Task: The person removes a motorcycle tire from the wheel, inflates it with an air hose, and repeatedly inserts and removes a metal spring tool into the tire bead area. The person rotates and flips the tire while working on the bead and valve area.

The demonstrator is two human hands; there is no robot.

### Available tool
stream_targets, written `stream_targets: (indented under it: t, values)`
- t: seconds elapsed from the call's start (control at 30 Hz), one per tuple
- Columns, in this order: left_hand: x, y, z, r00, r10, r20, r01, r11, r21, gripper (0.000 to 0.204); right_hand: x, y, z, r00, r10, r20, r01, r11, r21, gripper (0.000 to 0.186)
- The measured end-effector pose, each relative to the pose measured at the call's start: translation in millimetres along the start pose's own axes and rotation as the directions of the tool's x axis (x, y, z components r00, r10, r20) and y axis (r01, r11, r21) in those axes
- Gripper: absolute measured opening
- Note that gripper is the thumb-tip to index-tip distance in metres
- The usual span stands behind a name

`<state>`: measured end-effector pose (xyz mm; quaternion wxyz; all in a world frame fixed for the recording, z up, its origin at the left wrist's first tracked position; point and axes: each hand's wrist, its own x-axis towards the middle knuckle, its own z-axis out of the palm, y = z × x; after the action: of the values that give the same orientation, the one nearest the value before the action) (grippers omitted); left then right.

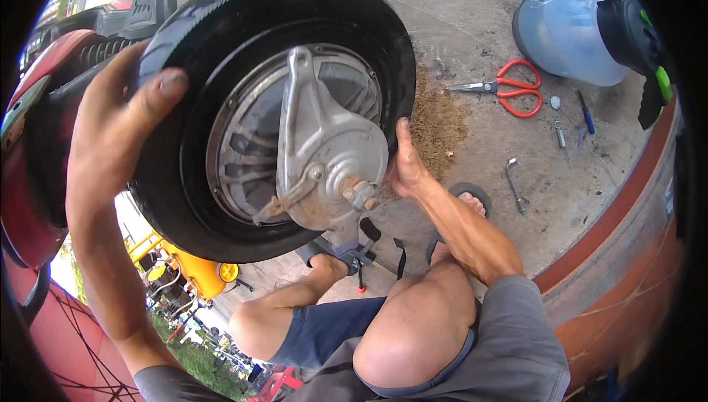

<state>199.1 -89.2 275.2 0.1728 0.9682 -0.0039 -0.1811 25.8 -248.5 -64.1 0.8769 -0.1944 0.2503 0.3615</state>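
Observation:
Between my two hands stands a scooter wheel with a black tyre [177, 173]. Its silver hub carries a grey metal brake plate [335, 155] with a long arm, a small lever and a threaded axle with a rusty nut [359, 192]. My left hand [122, 118] grips the tyre's left side, the thumb lying over the tread edge and the other fingers hidden behind. On the right, my right hand [407, 162] holds the tyre's lower right edge, its thumb pointing up along the rubber and its remaining fingers out of sight.
Red-handled scissors [516, 88], a small spring [560, 135], a blue-handled screwdriver [587, 113] and a bent wrench [516, 184] lie on the concrete at right. A translucent spray bottle [564, 29] stands behind them. A red scooter [44, 92] is at left, a yellow air compressor [195, 269] lower left.

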Motion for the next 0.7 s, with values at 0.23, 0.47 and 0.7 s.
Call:
stream_targets:
  t: [0.23, 0.47, 0.7]
  values:
    - [65.3, 11.4, -11.7, 0.974, -0.190, 0.123, 0.174, 0.976, 0.133, 0.067, 3.2, 8.7, 5.2, 0.985, 0.172, 0.005, -0.172, 0.985, -0.013, 0.091]
    - [80.0, 16.3, -5.7, 0.968, -0.100, 0.231, 0.089, 0.994, 0.057, 0.060, 5.2, 16.2, -3.4, 0.995, 0.083, 0.062, -0.086, 0.995, 0.041, 0.099]
    - [74.9, 11.0, -9.1, 0.981, -0.097, 0.170, 0.076, 0.989, 0.124, 0.064, -17.8, 8.5, 2.3, 0.994, 0.099, 0.039, -0.100, 0.995, 0.023, 0.091]
